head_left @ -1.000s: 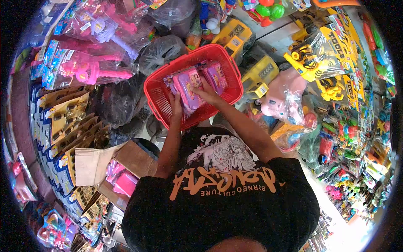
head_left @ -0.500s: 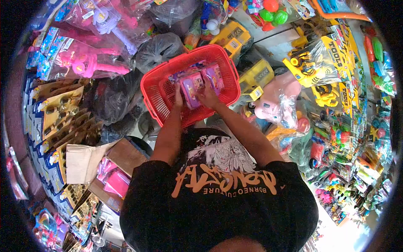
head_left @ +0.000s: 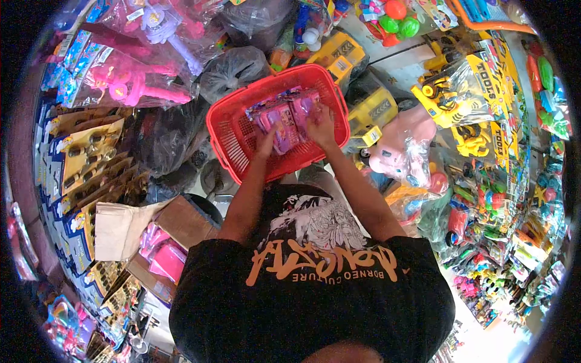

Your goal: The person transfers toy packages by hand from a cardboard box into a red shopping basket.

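Observation:
A red plastic basket with slotted sides sits tilted in front of me. Several pink and purple packaged toys lie inside it, in shiny printed wrapping; their exact kind is too small to make out. My left hand grips the near left edge of one pack, thumb on top. On the other side, my right hand has its fingers curled round the right-hand purple pack. Both hands are inside the basket, and some fingertips are hidden by the packs.
Left of me are carded sunglasses and an open cardboard box with pink items. Bagged pink toys hang beyond. To the right are yellow toy trucks, a pink plush-like toy and yellow tool sets.
My right hand has shifted right, from the middle pack to the right-hand one. My left hand has moved slightly right and stays at the left pack. The packs have shifted slightly in the basket.

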### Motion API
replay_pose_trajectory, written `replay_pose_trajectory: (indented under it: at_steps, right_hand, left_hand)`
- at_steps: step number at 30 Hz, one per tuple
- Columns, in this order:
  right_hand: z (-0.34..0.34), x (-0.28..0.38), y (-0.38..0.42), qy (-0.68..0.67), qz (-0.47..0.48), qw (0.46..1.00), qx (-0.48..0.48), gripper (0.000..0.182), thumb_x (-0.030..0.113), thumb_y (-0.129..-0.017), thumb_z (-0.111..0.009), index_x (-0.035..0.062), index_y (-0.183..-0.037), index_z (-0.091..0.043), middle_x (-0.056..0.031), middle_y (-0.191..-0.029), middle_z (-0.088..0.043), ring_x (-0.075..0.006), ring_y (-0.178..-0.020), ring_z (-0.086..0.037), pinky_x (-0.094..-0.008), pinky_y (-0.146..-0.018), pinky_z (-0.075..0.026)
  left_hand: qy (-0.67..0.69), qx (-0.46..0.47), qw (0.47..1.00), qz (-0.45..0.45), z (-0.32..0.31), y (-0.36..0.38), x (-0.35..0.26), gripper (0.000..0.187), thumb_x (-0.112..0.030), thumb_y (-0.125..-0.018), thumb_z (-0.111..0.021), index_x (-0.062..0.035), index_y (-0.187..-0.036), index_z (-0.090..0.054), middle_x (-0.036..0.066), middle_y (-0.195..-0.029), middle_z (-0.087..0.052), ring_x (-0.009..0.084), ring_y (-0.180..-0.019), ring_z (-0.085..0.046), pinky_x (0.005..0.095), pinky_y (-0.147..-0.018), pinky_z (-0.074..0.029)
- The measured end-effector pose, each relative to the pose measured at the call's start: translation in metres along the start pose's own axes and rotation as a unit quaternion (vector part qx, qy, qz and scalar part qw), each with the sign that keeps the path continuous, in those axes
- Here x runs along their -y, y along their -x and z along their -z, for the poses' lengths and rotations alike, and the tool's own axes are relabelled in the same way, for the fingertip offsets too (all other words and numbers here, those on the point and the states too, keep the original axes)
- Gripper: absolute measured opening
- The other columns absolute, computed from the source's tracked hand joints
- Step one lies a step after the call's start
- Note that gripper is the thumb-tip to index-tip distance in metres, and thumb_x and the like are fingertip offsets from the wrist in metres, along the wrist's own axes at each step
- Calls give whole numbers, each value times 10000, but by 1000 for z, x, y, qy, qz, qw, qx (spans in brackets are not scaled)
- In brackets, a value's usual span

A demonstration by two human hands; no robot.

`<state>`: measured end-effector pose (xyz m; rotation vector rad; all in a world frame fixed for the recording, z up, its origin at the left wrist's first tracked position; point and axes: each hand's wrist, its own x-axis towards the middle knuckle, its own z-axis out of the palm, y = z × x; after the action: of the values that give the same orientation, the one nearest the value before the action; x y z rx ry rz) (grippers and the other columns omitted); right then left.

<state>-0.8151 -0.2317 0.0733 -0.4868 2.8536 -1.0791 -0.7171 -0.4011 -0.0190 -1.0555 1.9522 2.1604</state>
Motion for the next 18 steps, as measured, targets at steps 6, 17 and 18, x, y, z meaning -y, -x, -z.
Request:
replay_pose_trajectory:
  at_steps: [6,17,18]
  right_hand:
    - [-4,-17,14,-140,-89,982,93,628,101,-724,-601,60,-1306,-369,-191,-1211,-491,-354,-1133,-469,-382,-939,-392]
    - [4,-12,10,-39,-139,978,149,715,155,-715,-601,179,-1348,-272,-217,-1010,-581,-436,-878,-562,-483,-770,-456]
    - [10,-4,9,-31,-157,974,159,719,159,-714,-608,181,-1349,-272,-216,-1024,-579,-432,-896,-562,-474,-776,-459]
  left_hand:
    - [223,158,948,165,-7,-21,18,1008,-460,-749,-652,-1,-1400,-33,192,-1408,-226,275,-1281,-280,356,-1023,-286]
    - [197,125,958,164,-7,-57,81,1057,-529,-727,-625,-46,-1414,17,181,-1448,-136,291,-1308,-230,387,-1036,-269]
    - [195,121,962,148,-8,-52,70,1069,-541,-717,-629,-47,-1415,13,184,-1447,-140,298,-1308,-227,390,-1038,-264]
